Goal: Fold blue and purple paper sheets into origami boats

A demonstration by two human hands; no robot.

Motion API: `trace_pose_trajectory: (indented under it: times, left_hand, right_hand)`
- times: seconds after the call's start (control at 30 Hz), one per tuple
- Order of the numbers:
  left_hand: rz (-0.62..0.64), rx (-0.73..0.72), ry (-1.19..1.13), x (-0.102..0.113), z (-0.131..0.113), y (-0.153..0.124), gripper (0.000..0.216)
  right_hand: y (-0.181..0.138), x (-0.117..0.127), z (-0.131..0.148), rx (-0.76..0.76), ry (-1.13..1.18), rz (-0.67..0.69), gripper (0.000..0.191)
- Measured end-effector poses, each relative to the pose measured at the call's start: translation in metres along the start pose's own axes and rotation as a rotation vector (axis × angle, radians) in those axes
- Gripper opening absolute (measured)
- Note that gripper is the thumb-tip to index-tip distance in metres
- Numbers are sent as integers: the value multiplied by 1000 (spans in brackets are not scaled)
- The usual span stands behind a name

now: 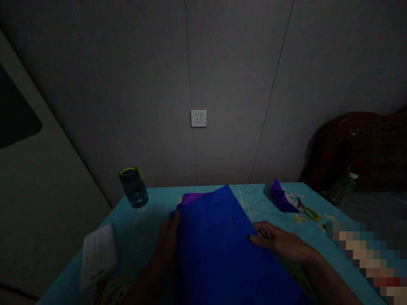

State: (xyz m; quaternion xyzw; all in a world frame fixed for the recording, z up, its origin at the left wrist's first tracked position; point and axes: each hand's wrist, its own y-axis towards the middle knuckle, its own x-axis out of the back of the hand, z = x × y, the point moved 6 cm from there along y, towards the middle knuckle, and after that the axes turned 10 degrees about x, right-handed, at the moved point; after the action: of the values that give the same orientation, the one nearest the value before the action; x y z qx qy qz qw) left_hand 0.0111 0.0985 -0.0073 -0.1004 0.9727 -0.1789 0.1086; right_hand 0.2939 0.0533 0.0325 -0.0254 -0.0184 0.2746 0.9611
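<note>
A large blue sheet of paper [219, 241] is held up in front of me, tilted, between both hands. My left hand [169, 233] grips its left edge, thumb on the front. On the right edge, my right hand [273, 239] pinches the sheet between thumb and fingers. Behind the sheet's top left corner shows a strip of purple paper [194, 197]; whether it is held or lies on the table, I cannot tell. The blue sheet hides the middle of the table.
The table has a light blue patterned cover [254, 195]. At the left stand a water bottle [135, 188] and a white packet [99, 254]. A folded purple paper shape [281, 198] lies at the back right beside yellow-green-handled scissors [310, 212]. A wall socket [199, 118] is ahead.
</note>
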Motion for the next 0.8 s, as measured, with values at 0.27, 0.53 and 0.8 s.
trace_pose_trajectory:
  times: [0.27,0.53,0.8]
  left_hand:
    - [-163,26,-192,11,-17,-3,30]
    - [375,103,-209,-25,-6,3,61]
    - [635,74,232,-47,22,-24,62]
  right_hand:
    - [-4,4,-5,-56,-142,-117,36]
    - [14,17,-17,30,-36,-457,45]
    - [17,23,-26,65,-135,-606,43]
